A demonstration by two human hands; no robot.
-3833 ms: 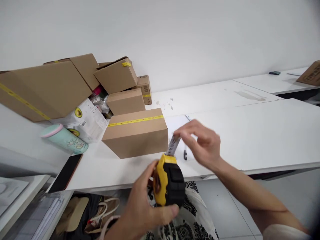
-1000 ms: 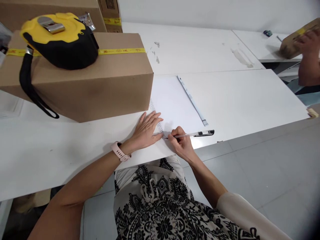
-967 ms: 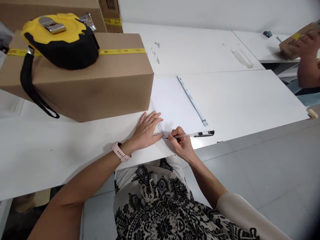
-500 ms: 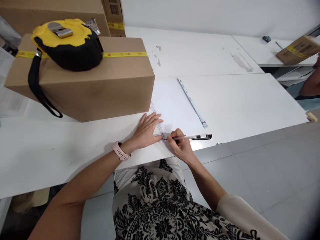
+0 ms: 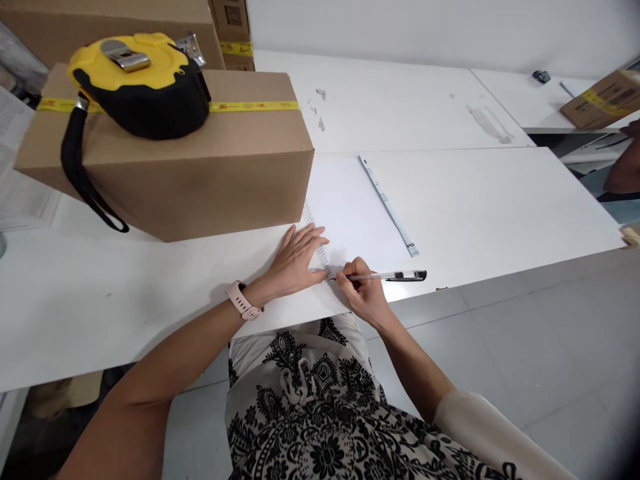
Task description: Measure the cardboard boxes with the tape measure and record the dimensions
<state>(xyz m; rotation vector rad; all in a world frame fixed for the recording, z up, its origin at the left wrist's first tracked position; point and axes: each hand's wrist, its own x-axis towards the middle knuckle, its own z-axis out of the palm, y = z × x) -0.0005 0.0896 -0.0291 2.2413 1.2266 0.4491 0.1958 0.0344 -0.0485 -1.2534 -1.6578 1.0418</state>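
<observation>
Two hands rest on a white sheet of paper (image 5: 350, 207) near the table's (image 5: 500, 200) front edge. The left hand (image 5: 295, 263) lies flat, fingers spread, pressing the sheet. The right hand (image 5: 363, 293) pinches a pen (image 5: 395, 275), its tip touching the paper just beside the left fingertips.

pen tip (image 5: 334, 278) hidden — sheet print (image 5: 316, 233) too small

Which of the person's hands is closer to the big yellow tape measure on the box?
Left. The left hand lies flat on the paper, below and right of the tape measure on the cardboard box. The right hand, gripping the pen, is farther right.
</observation>
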